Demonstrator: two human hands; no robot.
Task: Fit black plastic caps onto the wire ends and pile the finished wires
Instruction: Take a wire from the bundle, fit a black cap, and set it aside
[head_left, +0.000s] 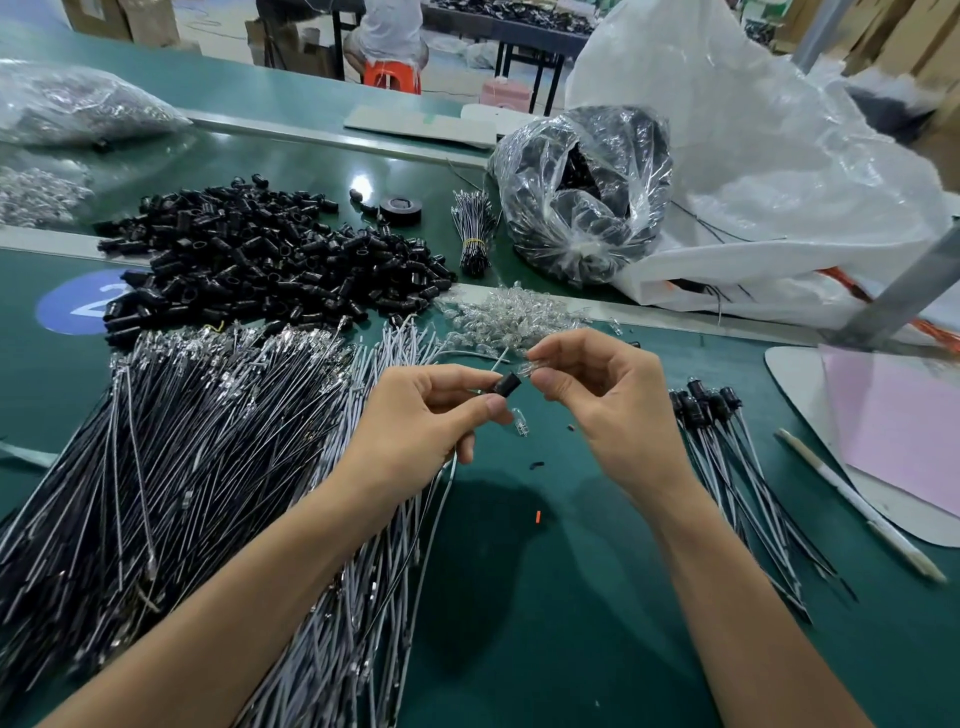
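Bare green table (545, 597) lies open between the loose wires (182, 467) leftward and the capped wires (737, 467) rightward.

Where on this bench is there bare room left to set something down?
Mostly the bare green mat in the near middle, between the loose wires and the capped wires. Farther back, the cap heap and clear bulbs crowd it.

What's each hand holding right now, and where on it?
The left hand pinches a black cap by its side, between thumb and forefinger. The right hand pinches a small clear bulb by one end, close to the cap.
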